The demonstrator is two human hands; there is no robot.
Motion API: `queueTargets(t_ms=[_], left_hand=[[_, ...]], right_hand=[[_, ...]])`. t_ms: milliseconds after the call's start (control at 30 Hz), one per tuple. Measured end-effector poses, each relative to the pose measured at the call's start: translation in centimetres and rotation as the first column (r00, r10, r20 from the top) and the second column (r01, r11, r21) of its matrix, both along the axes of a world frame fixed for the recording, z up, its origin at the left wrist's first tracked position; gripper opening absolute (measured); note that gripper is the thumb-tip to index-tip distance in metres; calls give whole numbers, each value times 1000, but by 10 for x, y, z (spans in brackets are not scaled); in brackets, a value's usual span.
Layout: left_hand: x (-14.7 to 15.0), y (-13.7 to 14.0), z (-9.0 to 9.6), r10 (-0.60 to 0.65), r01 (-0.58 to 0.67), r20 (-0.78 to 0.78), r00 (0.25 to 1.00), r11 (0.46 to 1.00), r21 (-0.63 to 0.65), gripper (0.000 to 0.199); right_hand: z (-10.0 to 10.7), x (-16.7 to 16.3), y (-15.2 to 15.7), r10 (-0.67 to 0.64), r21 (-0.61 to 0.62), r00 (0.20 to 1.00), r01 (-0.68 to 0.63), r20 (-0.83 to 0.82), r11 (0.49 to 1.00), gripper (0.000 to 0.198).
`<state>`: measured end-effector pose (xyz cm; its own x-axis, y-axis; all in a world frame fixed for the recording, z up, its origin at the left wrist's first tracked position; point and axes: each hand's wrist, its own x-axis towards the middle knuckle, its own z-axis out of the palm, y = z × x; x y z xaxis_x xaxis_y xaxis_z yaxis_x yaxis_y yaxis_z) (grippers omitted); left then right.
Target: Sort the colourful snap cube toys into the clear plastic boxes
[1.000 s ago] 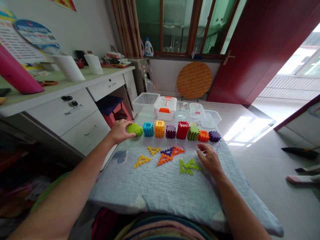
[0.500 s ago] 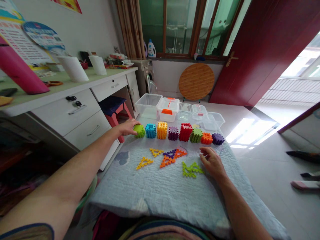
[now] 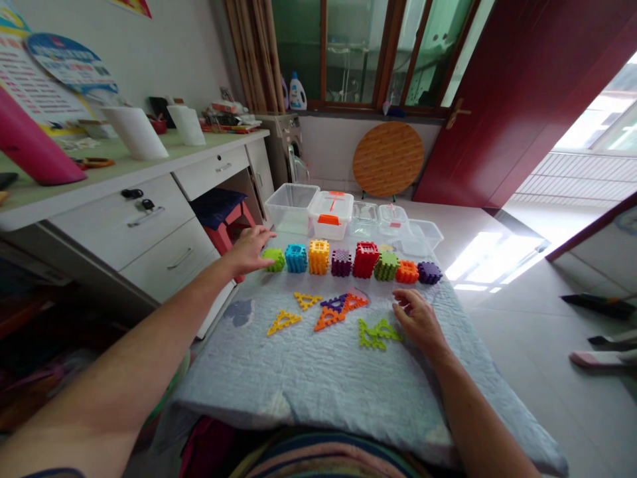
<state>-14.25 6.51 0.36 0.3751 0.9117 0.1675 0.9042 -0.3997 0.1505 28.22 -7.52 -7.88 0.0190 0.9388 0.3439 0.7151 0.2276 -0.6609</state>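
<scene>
My left hand [image 3: 251, 249] is at the left end of a row of toy blocks, thumb and fingers apart beside the light green block [image 3: 274, 260]; whether the thumb touches it I cannot tell. Rightward along the row stand a blue block [image 3: 296, 258], a yellow block [image 3: 318, 257], a purple block [image 3: 342, 263], a tall red block [image 3: 365, 259], a green block [image 3: 387, 266], an orange block [image 3: 407, 271] and a dark purple block [image 3: 429, 273]. My right hand [image 3: 418, 318] rests loosely curled and empty near the light green triangle pieces [image 3: 373, 334].
Yellow triangles [image 3: 284, 322], orange triangles [image 3: 329, 318] and a purple triangle [image 3: 334, 303] lie flat on the cloth-covered table [image 3: 308, 378]. Behind the blocks stand a clear bin [image 3: 291, 204] and a lidded box with orange latches [image 3: 331, 216]. A white desk [image 3: 164, 242] borders the left.
My left hand has opened and drawn slightly up and away from the light green block. The right hand keeps its place on the table. The whole view has shifted a little.
</scene>
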Motion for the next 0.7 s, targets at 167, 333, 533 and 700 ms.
queueTargets(t_ms=[167,333,533,700], left_hand=[[33,-72,-10,-161,141,182,970,983,117,34],[64,-124,-40,-247,265,254,935,963,-40,27],[87,-146,-48,-236,250,292,927,968,-10,29],[115,-160,-52,-251,274,263,932,960,-54,34]], right_hand=[[-1,-2,0,21,3,1000,-21,4,1000,23],[-2,-5,0,62,-9,996,-61,64,998,22],[3,-10,-4,133,7,977,-136,165,991,18],[2,-21,0,213,52,951,-230,224,972,20]])
